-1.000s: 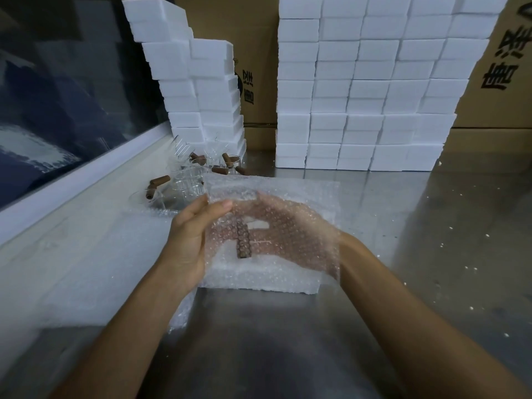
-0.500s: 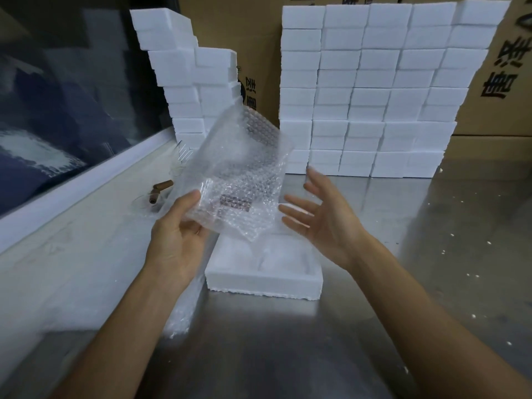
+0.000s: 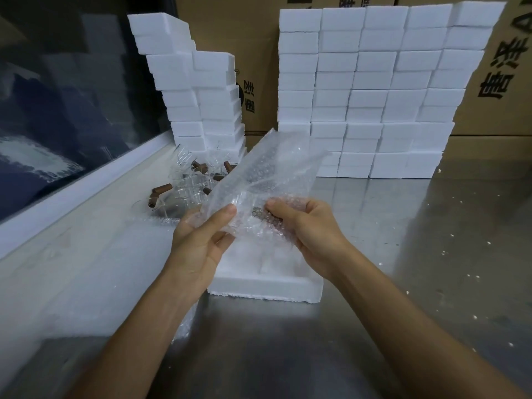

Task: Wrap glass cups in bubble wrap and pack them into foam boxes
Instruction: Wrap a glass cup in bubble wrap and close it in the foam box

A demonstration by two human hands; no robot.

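Out to the left of the open foam box (image 3: 267,286), a dark window pane (image 3: 57,96) ran along the bench (image 3: 403,254), with a white sill (image 3: 72,194) below it. Behind and left of the box, a cluster of glass cups (image 3: 190,182) with brown handles sat on the bench, and behind those rose a leaning stack of foam boxes (image 3: 198,93).

The left hand (image 3: 201,243) hovered above the left edge of the open foam box, thumb up, fingers curled, pinching the lower left corner of the bubble wrap (image 3: 259,180). The sheet rose tilted up and away from the box toward the far stacks. Inside its lower part was a glass cup (image 3: 256,214); only a dark handle patch and a hint of clear rim showed through the bubbles, so how it lay was hard to tell.

The right hand (image 3: 305,228) was just right of that, above the middle of the box, thumb and curled fingers gripping the wrapped cup from the right side. Both hands were on the bundle and held it clear of the box below.

Behind and right of the box stood the big wall of stacked foam boxes (image 3: 380,90), backed by cardboard cartons (image 3: 501,76) with black lettering. White foam crumbs (image 3: 460,249) speckled the shiny bench to the right of the box.
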